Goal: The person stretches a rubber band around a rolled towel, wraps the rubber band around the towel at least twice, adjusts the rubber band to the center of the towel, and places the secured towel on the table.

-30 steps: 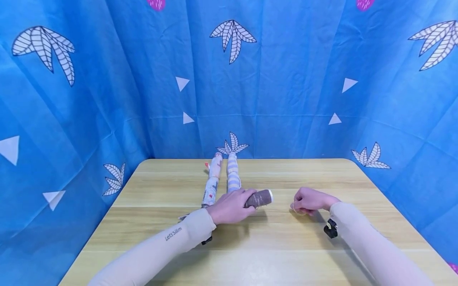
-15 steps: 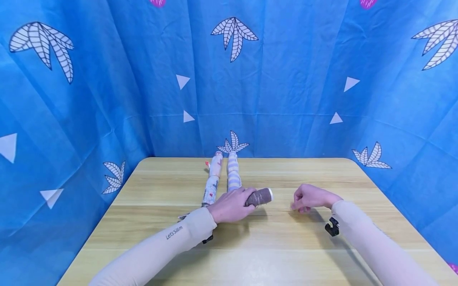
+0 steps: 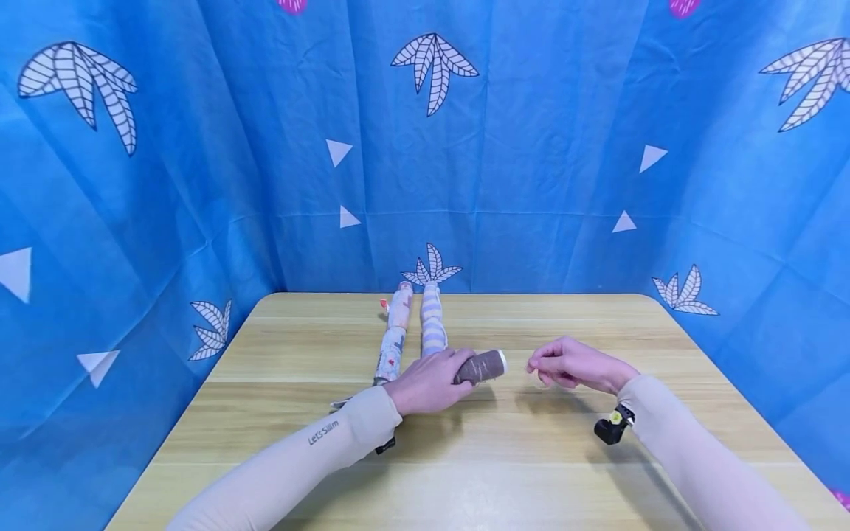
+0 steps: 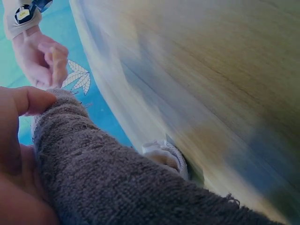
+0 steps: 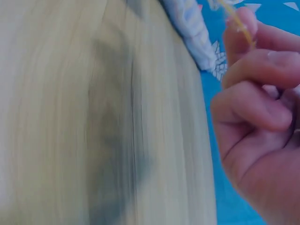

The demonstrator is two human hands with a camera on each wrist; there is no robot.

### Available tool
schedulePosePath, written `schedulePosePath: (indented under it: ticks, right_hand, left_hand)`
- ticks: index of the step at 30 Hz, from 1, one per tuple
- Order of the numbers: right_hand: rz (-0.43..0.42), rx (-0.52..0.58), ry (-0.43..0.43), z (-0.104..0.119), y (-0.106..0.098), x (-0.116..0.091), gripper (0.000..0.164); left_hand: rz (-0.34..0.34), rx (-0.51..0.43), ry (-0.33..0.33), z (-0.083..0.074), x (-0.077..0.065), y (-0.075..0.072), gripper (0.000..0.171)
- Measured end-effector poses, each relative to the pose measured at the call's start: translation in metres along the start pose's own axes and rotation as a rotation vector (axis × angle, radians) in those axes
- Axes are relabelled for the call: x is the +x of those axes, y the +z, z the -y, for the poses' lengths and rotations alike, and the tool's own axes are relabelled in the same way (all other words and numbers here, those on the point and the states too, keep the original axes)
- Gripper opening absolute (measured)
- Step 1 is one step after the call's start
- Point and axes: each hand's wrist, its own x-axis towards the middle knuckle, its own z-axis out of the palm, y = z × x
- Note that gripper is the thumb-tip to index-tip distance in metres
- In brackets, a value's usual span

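My left hand (image 3: 428, 382) grips a rolled brown towel (image 3: 488, 366) above the table. Its pale end points right. In the left wrist view the towel's rough terry surface (image 4: 103, 164) fills the lower part, with my thumb on its near edge. To the right of the roll is my right hand (image 3: 574, 365), raised off the table and apart from the towel. In the right wrist view a thin yellow band, seemingly a rubber band (image 5: 241, 23), is pinched at the fingertips; the other fingers are curled.
Two long rolled cloths lie behind my left hand: one white with printed patches (image 3: 393, 346), one striped lilac and white (image 3: 433, 324). A small red tag (image 3: 384, 305) sticks out beside them. Blue curtain (image 3: 531, 147) hangs behind the wooden table (image 3: 505, 472).
My right hand has shifted slightly left toward the towel's pale end, and its fingers have straightened somewhat. My left hand and the towel stay in place.
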Motion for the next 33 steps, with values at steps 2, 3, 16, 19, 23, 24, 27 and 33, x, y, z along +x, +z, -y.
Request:
schedulePosePath:
  ticks: [2,3,16,19,23,24,27,33]
  right_hand:
    - [-0.006,0.058,-0.021,0.001,0.002,0.001,0.038]
    - [-0.008,0.086,-0.031,0.002,0.004,0.002,0.038]
    - [-0.169,0.032,0.004,0.012,0.023,0.012,0.037]
    - [-0.207,-0.108,0.032,0.009,0.027,0.015,0.046]
    - [-0.270,-0.384,0.027,0.005,0.031,0.017,0.051]
    - [-0.292,-0.454,0.027,0.005,0.032,0.017,0.050]
    - [-0.342,-0.641,0.015,0.004,0.035,0.017,0.044]
    - [-0.440,-0.798,0.098,0.004,0.036,0.016,0.024]
  left_hand:
    - [0.001,-0.006,0.002,0.001,0.000,0.000,0.049]
    - [0.001,-0.010,-0.001,0.001,0.000,-0.001,0.050]
    - [-0.031,-0.012,0.009,0.006,-0.002,-0.001,0.047]
    - [-0.028,-0.011,0.008,0.007,-0.003,0.001,0.047]
    - [-0.020,-0.011,0.010,0.006,-0.003,0.001,0.048]
    - [-0.018,-0.011,0.012,0.006,-0.003,0.001,0.048]
    - [-0.015,-0.011,0.019,0.005,-0.003,0.001,0.049]
    - [-0.026,-0.035,0.043,0.005,-0.001,0.002,0.044]
